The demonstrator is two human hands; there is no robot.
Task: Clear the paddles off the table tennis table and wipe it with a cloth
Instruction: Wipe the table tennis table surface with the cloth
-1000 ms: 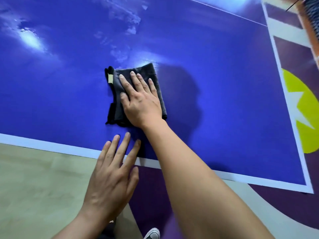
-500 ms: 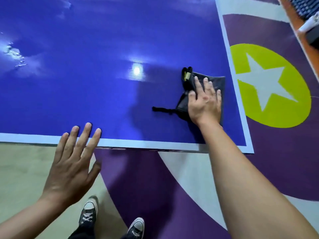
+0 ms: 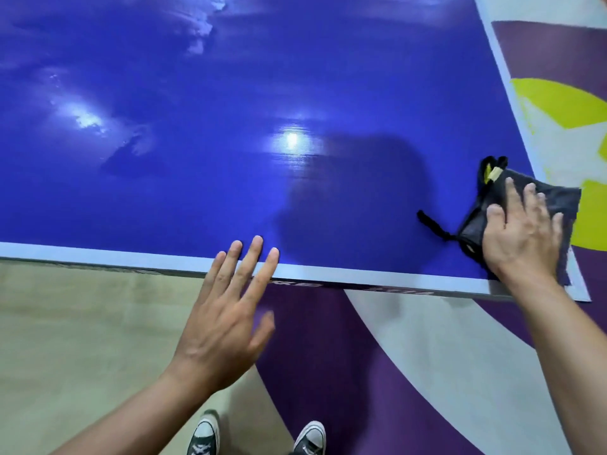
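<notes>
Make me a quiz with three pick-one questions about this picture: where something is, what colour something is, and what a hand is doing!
1. Where does the cloth lie on the table?
A. In the middle
B. At the near right corner
C. At the far left edge

2. What colour is the table's top?
A. Green
B. Red
C. Blue

3. What is the left hand doing?
A. Gripping a paddle
B. Spread open, holding nothing
C. Squeezing the cloth

Answers:
1 B: the right hand presses the cloth flat right by that corner.
2 C: the top is blue, with a white line along its edge.
3 B: its fingers are straight, with the tips over the table's near edge.
</notes>
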